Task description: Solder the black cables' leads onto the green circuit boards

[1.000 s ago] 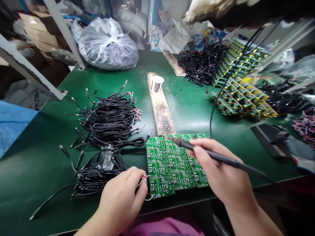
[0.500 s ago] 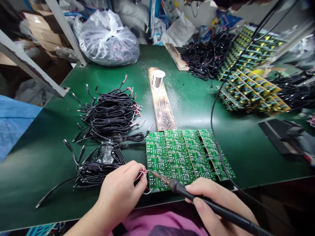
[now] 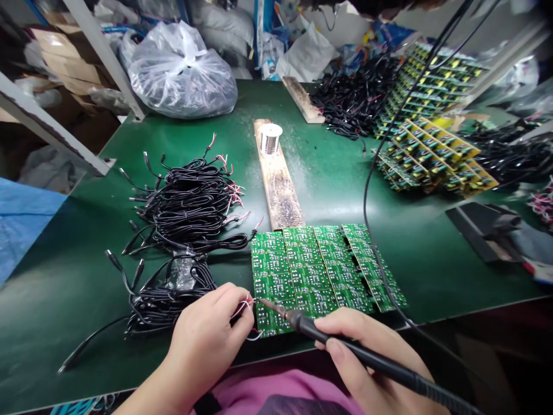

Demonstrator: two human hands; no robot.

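Observation:
My left hand point(image 3: 211, 331) pinches the red and white end wires of a black cable point(image 3: 237, 311) at the left edge of the green circuit boards point(image 3: 305, 271). Between the fingers of my right hand point(image 3: 358, 351) is a soldering iron point(image 3: 315, 329), its tip pointing left and meeting the wire ends over the lowest board on the left. Whether the tip touches the board itself I cannot tell. Several boards lie side by side in panels, solder side up. Left of them, bundles of black cables point(image 3: 185, 199) with bare red and white ends are heaped.
A solder spool point(image 3: 270, 139) stands on a scorched wooden strip point(image 3: 283, 196) behind the boards. Stacked yellow-edged boards point(image 3: 432, 150) and a dark cable heap point(image 3: 356, 95) occupy the back right. A stuffed plastic bag point(image 3: 184, 75) sits at the back left. The iron's cord point(image 3: 367, 190) crosses the rightmost panel.
The whole view has shifted slightly, so things appear a little further left. Both hands keep their grip, and the iron's tip stays at the wire ends.

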